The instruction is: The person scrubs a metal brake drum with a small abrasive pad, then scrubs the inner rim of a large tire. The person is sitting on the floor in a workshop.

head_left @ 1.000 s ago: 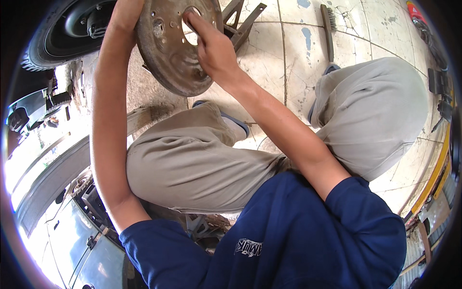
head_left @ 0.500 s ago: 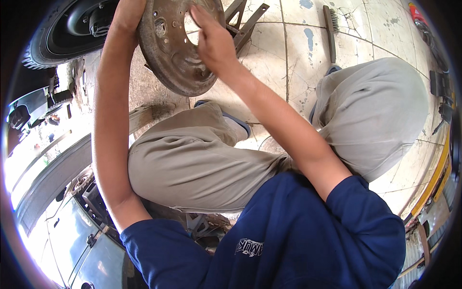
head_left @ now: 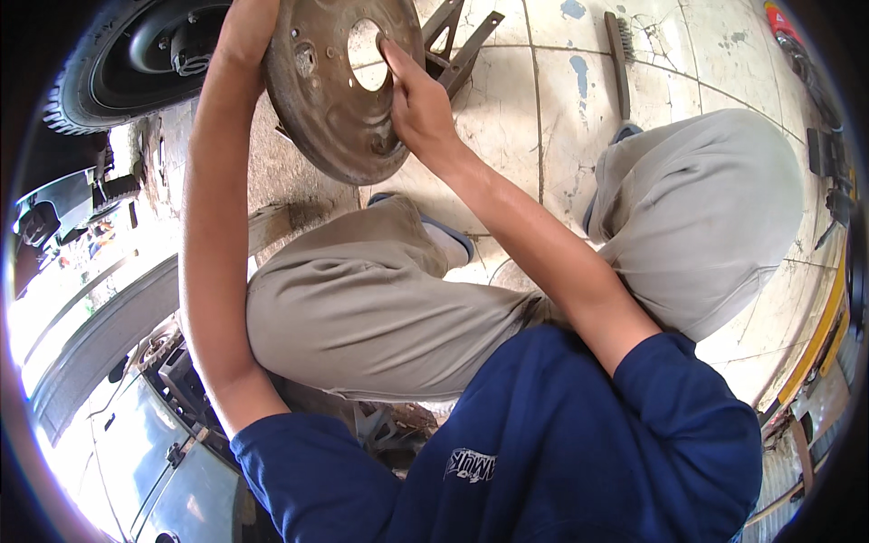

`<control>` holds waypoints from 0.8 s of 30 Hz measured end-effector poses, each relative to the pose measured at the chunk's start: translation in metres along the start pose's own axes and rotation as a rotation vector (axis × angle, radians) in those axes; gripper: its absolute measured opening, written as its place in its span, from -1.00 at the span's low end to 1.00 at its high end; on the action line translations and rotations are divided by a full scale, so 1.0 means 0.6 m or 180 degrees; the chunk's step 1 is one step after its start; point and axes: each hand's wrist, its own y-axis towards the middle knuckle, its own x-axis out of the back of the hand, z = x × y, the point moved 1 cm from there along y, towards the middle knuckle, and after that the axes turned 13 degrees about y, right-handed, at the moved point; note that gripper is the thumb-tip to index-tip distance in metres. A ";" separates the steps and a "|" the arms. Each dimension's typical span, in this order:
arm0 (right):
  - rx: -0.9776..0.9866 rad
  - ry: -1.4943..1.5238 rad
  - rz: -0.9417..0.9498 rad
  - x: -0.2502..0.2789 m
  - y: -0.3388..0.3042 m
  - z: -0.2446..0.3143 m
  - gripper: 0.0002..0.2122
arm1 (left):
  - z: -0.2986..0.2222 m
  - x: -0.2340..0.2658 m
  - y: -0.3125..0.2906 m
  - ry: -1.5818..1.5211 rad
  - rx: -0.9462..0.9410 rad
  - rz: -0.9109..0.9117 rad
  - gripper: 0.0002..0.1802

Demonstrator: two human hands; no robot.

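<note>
A brown, rusty brake backing plate is held up, tilted, at the top of the view. It is round, with a large centre hole and several smaller ones. At its upper left edge my left hand grips the rim; its fingers are cut off by the frame or lie behind the plate. My right hand holds the right side, thumb on the face beside the centre hole. The other right fingers are hidden.
Behind the plate stands an angled metal frame. A wire brush lies on the tiled floor beyond my right foot. A wheel with a black tyre is at the upper left. Car parts crowd the left side; tools line the right edge.
My right hand has slid slightly right and down, its thumb now at the centre hole's right edge. The plate has shifted a little right.
</note>
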 end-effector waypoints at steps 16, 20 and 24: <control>-0.0513 0.0150 0.0448 -0.003 -0.055 0.051 -0.43 | 0.015 0.030 -0.004 -0.0013 0.0011 0.0102 -0.59; -0.0159 0.0228 0.0511 -0.020 -0.038 0.103 -0.40 | 0.018 0.033 0.002 -0.0015 -0.0067 0.0145 -0.59; -0.0209 -0.0332 0.0513 0.017 -0.070 0.024 -0.39 | 0.009 0.029 0.015 -0.0116 0.0003 0.0196 -0.60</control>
